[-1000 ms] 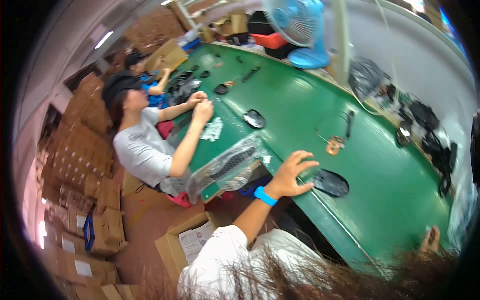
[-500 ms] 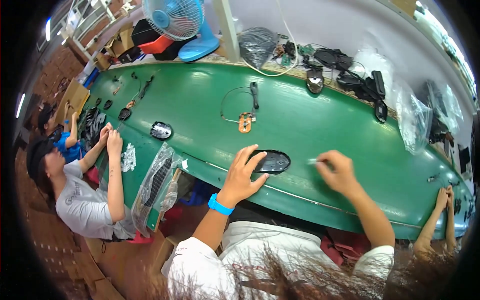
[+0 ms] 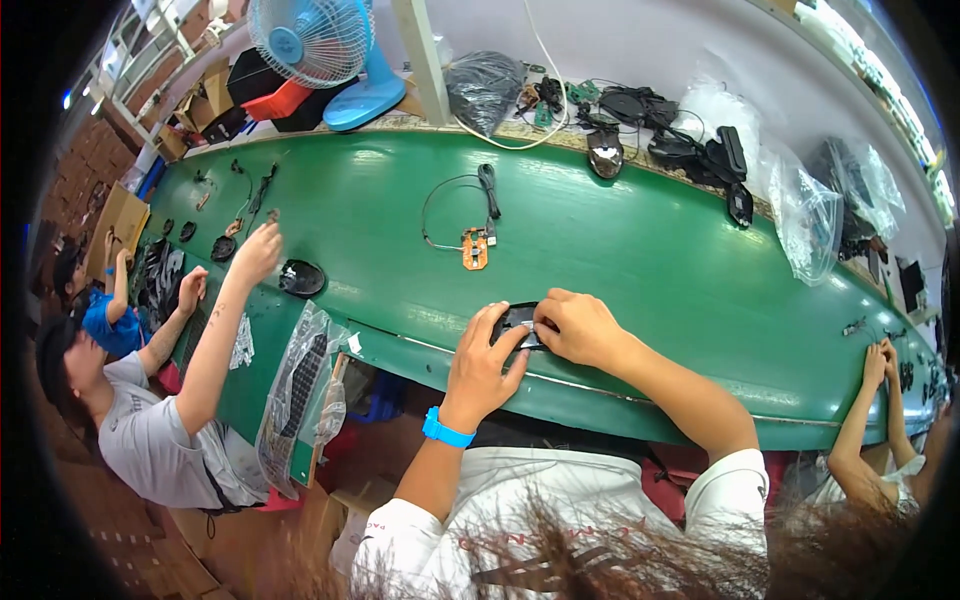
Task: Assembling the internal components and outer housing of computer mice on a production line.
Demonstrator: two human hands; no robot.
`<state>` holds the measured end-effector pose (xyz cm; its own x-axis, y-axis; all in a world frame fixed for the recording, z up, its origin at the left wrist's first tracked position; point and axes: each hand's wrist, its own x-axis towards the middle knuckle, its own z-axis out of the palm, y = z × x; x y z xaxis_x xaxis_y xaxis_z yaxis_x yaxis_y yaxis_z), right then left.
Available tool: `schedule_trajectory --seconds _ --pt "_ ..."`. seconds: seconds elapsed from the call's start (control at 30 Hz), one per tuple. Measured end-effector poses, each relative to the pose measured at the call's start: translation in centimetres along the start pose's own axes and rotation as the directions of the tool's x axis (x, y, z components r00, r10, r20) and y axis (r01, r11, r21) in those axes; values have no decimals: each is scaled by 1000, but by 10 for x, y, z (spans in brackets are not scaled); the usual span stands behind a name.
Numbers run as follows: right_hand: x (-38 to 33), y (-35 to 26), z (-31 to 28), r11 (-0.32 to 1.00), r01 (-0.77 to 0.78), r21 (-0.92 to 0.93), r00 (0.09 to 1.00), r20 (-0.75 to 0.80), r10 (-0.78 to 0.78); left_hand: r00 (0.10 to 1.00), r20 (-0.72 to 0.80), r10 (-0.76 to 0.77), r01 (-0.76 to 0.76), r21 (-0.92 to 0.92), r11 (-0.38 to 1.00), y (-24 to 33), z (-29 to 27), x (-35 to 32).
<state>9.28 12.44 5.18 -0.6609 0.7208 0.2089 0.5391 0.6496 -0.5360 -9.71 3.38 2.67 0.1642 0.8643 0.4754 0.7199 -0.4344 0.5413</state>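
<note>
Far left: a co-worker in a grey shirt (image 3: 150,450) sits at the end of the green table (image 3: 640,250), one arm raised, that hand (image 3: 256,252) just beside a black mouse shell (image 3: 301,278) lying on the table. A clear bag holding a dark keyboard (image 3: 300,390) hangs over the table's near edge, next to that person. Behind, a second person in a blue shirt (image 3: 105,325) works at the same end.

Top left: a blue desk fan (image 3: 325,55) stands at the table's far edge.

Centre: a small orange circuit board (image 3: 475,248) with a thin black cable (image 3: 450,200) lies on the table, well apart from the hands and farther from the wearer.

Left hand (image 3: 483,362), blue wristband (image 3: 445,432) on the wrist: fingers curled around the left side of a black computer mouse (image 3: 520,325), gripping it. The mouse sits at the table's near edge, directly in front of the wearer, mostly hidden by both hands.

Right hand (image 3: 582,328): fingers bent down, fingertips pressed on the top right of the same mouse; closed on it.

Upper right: loose black mouse parts (image 3: 690,150) and clear plastic bags (image 3: 808,220) along the far edge.

Far right: another person's hands (image 3: 880,365) rest at the table end.
</note>
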Motion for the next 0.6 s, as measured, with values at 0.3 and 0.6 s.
schedule_trajectory --seconds 0.3,0.6 --pt "-89 67 -63 986 -153 71 932 -322 168 998 60 10 -14 73 997 4 -3 3" --pt "-136 94 -74 953 -287 99 811 -504 297 992 122 11 -25 117 993 8 -5 5"
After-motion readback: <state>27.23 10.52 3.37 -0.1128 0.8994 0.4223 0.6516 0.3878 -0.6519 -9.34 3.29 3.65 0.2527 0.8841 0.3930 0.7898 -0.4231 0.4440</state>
